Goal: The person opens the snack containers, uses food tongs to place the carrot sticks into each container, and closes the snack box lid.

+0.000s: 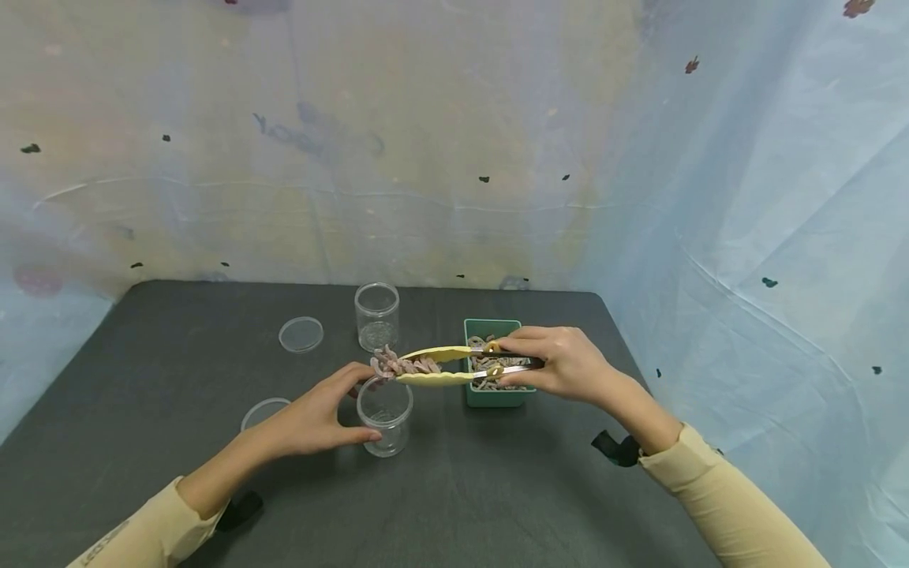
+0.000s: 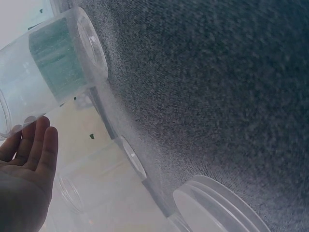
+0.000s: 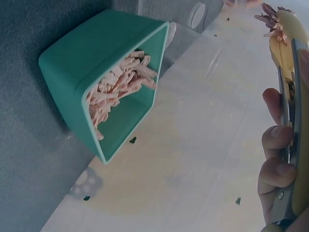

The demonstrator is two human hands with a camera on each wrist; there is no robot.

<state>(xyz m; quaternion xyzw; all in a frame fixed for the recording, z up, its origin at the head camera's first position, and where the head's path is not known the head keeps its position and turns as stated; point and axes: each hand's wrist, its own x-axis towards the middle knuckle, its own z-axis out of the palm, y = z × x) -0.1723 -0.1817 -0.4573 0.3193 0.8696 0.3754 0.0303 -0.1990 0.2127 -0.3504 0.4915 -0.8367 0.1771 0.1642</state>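
My left hand (image 1: 318, 416) holds a clear plastic jar (image 1: 387, 439) near its rim, thumb at the front and fingers behind. The jar stands open on the dark table. In my right hand (image 1: 568, 364) is a pair of tongs (image 1: 435, 379) with yellow scalloped tips, gripped by the handles. Between the tips sits a clump of pale pinkish, strip-like pieces (image 1: 387, 362), right over the jar's mouth. More such pieces (image 3: 120, 82) lie in a green rectangular bin (image 3: 72, 63), which stands below the tongs' handles in the head view.
Behind the held jar stands a second clear jar (image 1: 376, 309). One clear round lid (image 1: 301, 334) lies left of it, and another lid (image 1: 264, 410) is partly hidden by the left forearm. A pale plastic sheet (image 1: 426, 142) hangs behind the table (image 1: 454, 505).
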